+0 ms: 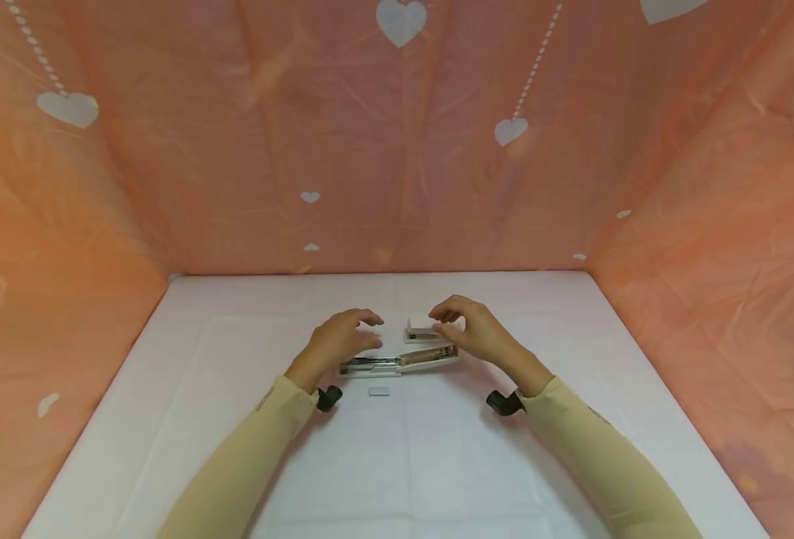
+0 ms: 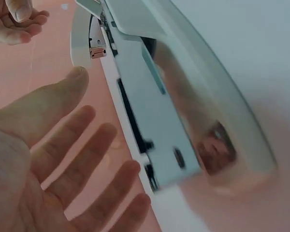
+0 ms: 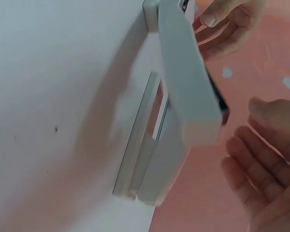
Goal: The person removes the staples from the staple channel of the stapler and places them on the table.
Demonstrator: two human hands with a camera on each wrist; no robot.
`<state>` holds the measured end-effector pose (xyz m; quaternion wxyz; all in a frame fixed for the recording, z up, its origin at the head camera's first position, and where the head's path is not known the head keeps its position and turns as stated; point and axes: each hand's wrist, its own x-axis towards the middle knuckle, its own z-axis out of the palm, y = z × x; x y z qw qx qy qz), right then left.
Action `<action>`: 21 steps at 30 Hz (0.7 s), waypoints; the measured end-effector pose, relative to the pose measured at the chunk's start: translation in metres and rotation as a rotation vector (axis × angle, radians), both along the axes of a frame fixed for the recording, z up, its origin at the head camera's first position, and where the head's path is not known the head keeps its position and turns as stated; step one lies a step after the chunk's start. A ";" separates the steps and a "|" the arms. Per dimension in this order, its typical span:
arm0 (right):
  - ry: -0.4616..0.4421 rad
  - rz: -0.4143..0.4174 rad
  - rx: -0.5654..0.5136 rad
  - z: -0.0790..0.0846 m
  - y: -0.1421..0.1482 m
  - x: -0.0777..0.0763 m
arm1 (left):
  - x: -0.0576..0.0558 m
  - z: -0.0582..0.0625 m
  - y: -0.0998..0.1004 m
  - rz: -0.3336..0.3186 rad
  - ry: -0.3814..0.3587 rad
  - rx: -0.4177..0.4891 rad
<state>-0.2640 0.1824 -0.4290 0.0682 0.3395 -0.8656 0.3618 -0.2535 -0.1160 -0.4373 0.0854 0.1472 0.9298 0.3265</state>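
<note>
White-and-silver, a long unfolded stapler (image 1: 403,364) lies on the white-clothed desk (image 1: 370,471) between the left grip (image 1: 337,337) and right grip (image 1: 477,332), both empty, fingers parted; a small grey oblong strip (image 1: 379,391) lies nearer.

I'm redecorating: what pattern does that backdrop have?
White hearts on the orange-pink backdrop, clearest in the head view.

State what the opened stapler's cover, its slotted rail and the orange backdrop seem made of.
Cover: probably plastic, pale satin, smoothly rounded. Slotted rail: likely metal, grey, with thin edges and crisp cut-outs. Orange backdrop: creased, faintly shiny sheet, either fabric or plastic film.
</note>
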 end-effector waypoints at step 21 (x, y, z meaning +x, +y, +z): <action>-0.126 0.058 0.015 -0.023 0.008 -0.031 | -0.024 -0.006 0.038 0.024 0.019 -0.089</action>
